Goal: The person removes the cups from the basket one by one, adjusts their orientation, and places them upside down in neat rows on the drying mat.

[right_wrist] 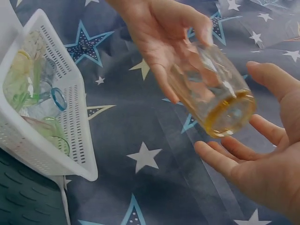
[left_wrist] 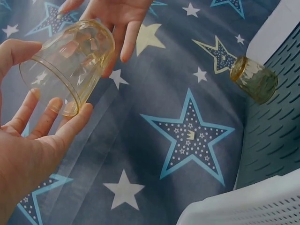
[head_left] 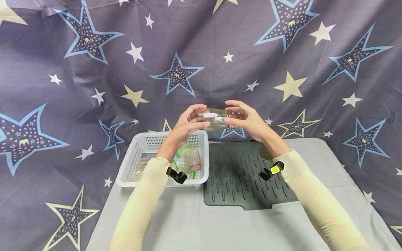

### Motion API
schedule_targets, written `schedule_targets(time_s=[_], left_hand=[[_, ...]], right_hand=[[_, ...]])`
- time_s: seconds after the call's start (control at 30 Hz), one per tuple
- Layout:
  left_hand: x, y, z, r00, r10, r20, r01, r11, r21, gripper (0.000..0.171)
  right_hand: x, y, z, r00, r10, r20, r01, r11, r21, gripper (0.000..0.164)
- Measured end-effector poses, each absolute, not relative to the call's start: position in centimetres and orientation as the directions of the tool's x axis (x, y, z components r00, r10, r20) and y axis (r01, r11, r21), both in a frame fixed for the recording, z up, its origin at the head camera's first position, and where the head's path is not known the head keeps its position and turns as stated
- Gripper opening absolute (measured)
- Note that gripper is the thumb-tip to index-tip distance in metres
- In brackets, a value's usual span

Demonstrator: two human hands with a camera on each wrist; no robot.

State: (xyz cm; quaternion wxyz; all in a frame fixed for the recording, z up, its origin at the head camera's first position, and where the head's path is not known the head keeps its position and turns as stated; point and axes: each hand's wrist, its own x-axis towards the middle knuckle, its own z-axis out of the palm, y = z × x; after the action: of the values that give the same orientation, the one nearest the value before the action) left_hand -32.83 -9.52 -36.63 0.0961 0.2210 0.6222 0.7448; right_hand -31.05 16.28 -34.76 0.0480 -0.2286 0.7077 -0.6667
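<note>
A clear, amber-tinted drinking glass (head_left: 215, 120) is held sideways in the air, above the back edge of the table. My left hand (head_left: 184, 125) grips it at the rim end, thumb on one side and fingers on the other. At the thicker amber base is my right hand (head_left: 249, 120), its fingers spread around that end. In the right wrist view, the right thumb (right_wrist: 268, 77) stands apart from the glass, and the fingertips lie close to the base; whether they touch it I cannot tell.
Left on the table, a white perforated basket (head_left: 161, 134) holds several glasses, among them a pink-tinted glass (head_left: 192, 159) and a blue-rimmed glass (right_wrist: 51, 101). A dark ridged mat (head_left: 235, 168) lies beside it. Another amber glass (left_wrist: 255, 79) stands on the mat, partly behind my right forearm in the head view.
</note>
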Motion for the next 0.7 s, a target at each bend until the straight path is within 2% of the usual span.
schedule_targets(time_s=[0.43, 0.7], left_hand=[[-32.85, -8.39, -36.39, -0.879, 0.430, 0.205, 0.127, -0.203, 0.971, 0.061], [-32.77, -8.53, -36.55, -0.867, 0.454, 0.205, 0.115, -0.218, 0.969, 0.056]], right_hand=[[-31.04, 15.44, -35.50, -0.887, -0.383, 0.259, -0.263, -0.042, -0.964, 0.058], [-31.07, 15.64, -35.68, -0.885, -0.386, 0.260, -0.267, -0.036, -0.963, 0.055]])
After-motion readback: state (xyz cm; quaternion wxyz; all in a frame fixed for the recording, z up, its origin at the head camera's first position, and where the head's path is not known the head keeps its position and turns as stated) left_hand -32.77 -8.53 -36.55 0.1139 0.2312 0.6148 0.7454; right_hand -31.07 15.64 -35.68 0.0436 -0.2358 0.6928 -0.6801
